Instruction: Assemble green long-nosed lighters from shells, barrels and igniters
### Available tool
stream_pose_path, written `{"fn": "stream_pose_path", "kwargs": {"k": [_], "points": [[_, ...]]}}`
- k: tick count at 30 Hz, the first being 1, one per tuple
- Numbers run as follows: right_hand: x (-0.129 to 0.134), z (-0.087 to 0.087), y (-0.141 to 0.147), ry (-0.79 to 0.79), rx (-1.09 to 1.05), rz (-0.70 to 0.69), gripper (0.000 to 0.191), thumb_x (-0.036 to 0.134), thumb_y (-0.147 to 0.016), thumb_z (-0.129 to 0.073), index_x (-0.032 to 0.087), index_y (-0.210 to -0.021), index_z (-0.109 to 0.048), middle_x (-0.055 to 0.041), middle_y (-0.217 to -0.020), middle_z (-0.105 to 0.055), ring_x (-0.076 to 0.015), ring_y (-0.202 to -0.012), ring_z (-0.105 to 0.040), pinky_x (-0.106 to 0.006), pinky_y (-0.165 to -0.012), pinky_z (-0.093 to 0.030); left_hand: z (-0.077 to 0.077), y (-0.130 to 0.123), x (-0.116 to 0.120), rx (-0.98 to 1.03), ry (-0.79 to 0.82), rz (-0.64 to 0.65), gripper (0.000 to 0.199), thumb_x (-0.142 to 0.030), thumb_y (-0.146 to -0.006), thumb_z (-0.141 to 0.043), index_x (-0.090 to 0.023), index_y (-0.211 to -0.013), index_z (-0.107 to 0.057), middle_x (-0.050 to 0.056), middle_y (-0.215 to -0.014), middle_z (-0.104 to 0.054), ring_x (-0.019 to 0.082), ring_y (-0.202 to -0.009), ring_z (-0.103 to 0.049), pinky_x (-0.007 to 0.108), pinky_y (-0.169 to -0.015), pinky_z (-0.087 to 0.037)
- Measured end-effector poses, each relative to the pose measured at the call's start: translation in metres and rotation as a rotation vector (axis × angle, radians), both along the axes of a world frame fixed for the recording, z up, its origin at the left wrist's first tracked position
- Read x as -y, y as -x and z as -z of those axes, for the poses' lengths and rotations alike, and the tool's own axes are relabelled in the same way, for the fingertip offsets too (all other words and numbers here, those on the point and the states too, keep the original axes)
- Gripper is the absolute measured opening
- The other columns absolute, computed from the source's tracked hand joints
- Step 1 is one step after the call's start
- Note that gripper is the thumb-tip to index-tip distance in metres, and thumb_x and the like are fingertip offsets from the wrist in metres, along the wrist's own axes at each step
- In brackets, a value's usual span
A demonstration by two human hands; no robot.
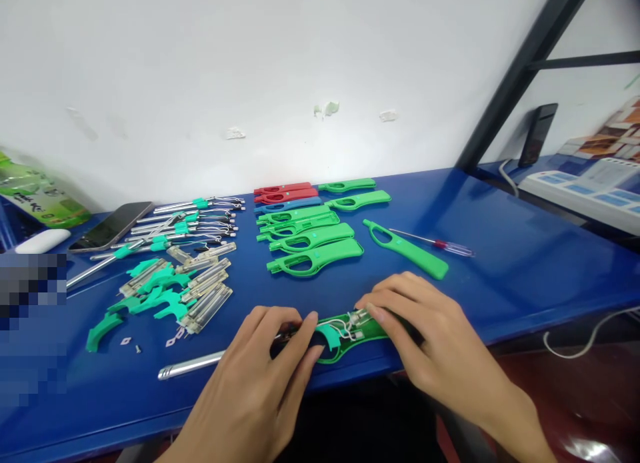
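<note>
An open green half shell of a gas lighter (373, 330) lies at the table's near edge between my hands. In it sit a teal trigger (331, 338), looped white wires (341, 325) and a clear fuel tank (361, 316), partly hidden by fingers. My left hand (253, 376) is closed around the shell's front end, where a silver tube (193, 365) sticks out to the left. With fingers bent over the rear end, my right hand (425, 333) grips the shell and touches the tank. A matching green cover (417, 256) lies beyond my right hand.
Green, red and blue lighter shells (320, 255) lie in rows near the wall. Metal tubes with wires (183, 228), fuel tanks (207, 306) and teal triggers (163, 296) are piled at left. A screwdriver (447, 247) lies right; a phone (111, 227) lies far left.
</note>
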State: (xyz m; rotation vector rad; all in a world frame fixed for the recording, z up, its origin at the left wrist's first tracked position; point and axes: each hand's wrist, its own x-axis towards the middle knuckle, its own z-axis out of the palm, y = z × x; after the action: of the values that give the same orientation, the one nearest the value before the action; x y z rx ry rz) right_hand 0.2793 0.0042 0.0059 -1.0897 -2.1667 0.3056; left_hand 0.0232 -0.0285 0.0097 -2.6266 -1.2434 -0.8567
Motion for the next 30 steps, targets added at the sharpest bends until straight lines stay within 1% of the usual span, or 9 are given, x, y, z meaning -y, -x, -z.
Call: {"fn": "stream_pose_path", "kwargs": {"k": [3, 7, 9, 14, 17, 21, 23, 25, 30], "points": [[0.002, 0.001, -0.001, 0.019, 0.011, 0.013, 0.022, 0.020, -0.112, -0.050, 0.028, -0.114, -0.070, 0.0004, -0.109, -0.069, -0.0169, -0.099, -0.062, -0.036, -0.091, -0.046, 0.002, 0.001, 0.000, -0.010, -0.021, 0.030, 0.038, -0.008, -0.105, -0.058, -0.011, -0.143, -0.060, 0.011, -0.118, -0.063, 0.021, -0.107, -0.059, 0.037, -0.094, -0.055], [0.001, 0.002, -0.003, 0.030, 0.015, 0.019, 0.022, 0.022, -0.111, -0.052, 0.030, -0.117, -0.072, -0.0003, -0.113, -0.068, -0.0169, -0.102, -0.063, -0.036, -0.092, -0.048, 0.004, 0.002, 0.000, 0.001, -0.042, 0.066, 0.034, -0.004, -0.104, -0.058, -0.012, -0.137, -0.063, 0.010, -0.122, -0.065, 0.021, -0.116, -0.059, 0.038, -0.104, -0.051], [0.001, 0.002, -0.004, 0.036, 0.018, 0.016, 0.022, 0.023, -0.111, -0.053, 0.031, -0.118, -0.073, -0.0008, -0.115, -0.068, -0.0171, -0.104, -0.064, -0.036, -0.093, -0.050, 0.004, 0.001, -0.001, 0.018, -0.015, 0.071, 0.035, -0.003, -0.104, -0.058, -0.013, -0.137, -0.063, 0.011, -0.123, -0.064, 0.021, -0.115, -0.059, 0.038, -0.102, -0.053], [0.002, 0.002, -0.006, 0.031, 0.011, 0.016, 0.023, 0.024, -0.111, -0.052, 0.030, -0.115, -0.074, -0.0022, -0.114, -0.070, -0.0181, -0.104, -0.065, -0.037, -0.092, -0.052, -0.001, -0.002, -0.002, 0.020, 0.028, 0.039, 0.034, -0.004, -0.104, -0.055, -0.015, -0.135, -0.062, 0.011, -0.120, -0.059, 0.020, -0.102, -0.059, 0.036, -0.086, -0.057], [0.003, 0.002, -0.006, 0.019, 0.008, 0.015, 0.022, 0.023, -0.111, -0.053, 0.031, -0.118, -0.072, -0.0009, -0.113, -0.072, -0.0178, -0.103, -0.067, -0.038, -0.094, -0.051, -0.002, -0.001, 0.000, -0.040, 0.030, 0.023, 0.037, -0.005, -0.105, -0.051, -0.015, -0.139, -0.060, 0.012, -0.119, -0.059, 0.021, -0.098, -0.060, 0.038, -0.084, -0.058], [0.002, 0.001, -0.005, 0.014, -0.012, 0.017, 0.022, 0.023, -0.111, -0.055, 0.033, -0.125, -0.068, 0.0026, -0.113, -0.074, -0.0161, -0.104, -0.068, -0.037, -0.100, -0.049, -0.001, 0.003, 0.003, -0.196, 0.028, -0.003, 0.047, -0.002, -0.102, -0.049, -0.015, -0.147, -0.056, 0.014, -0.126, -0.060, 0.025, -0.111, -0.062, 0.043, -0.096, -0.060], [0.001, 0.000, -0.004, 0.019, -0.030, 0.009, 0.020, 0.022, -0.110, -0.056, 0.033, -0.122, -0.068, 0.0035, -0.113, -0.074, -0.0152, -0.105, -0.067, -0.035, -0.098, -0.049, -0.001, 0.004, 0.004, -0.281, -0.006, -0.013, 0.053, 0.000, -0.099, -0.048, -0.016, -0.149, -0.055, 0.013, -0.129, -0.062, 0.028, -0.116, -0.062, 0.046, -0.100, -0.060], [0.001, 0.000, -0.004, 0.019, -0.047, 0.000, 0.018, 0.021, -0.110, -0.057, 0.032, -0.118, -0.067, 0.0035, -0.112, -0.073, -0.0149, -0.105, -0.067, -0.034, -0.096, -0.049, -0.003, 0.003, 0.005, -0.337, -0.038, -0.016, 0.056, 0.000, -0.096, -0.047, -0.017, -0.149, -0.056, 0.012, -0.130, -0.064, 0.030, -0.116, -0.063, 0.048, -0.101, -0.060], [0.000, 0.000, -0.005, 0.006, -0.053, -0.043, 0.020, 0.018, -0.110, -0.055, 0.032, -0.115, -0.068, 0.0024, -0.109, -0.073, -0.0165, -0.101, -0.065, -0.035, -0.091, -0.048, -0.013, -0.007, 0.004, -0.369, -0.036, -0.035, 0.058, -0.001, -0.087, -0.046, -0.017, -0.141, -0.059, 0.012, -0.127, -0.068, 0.032, -0.113, -0.068, 0.052, -0.097, -0.064]]}}
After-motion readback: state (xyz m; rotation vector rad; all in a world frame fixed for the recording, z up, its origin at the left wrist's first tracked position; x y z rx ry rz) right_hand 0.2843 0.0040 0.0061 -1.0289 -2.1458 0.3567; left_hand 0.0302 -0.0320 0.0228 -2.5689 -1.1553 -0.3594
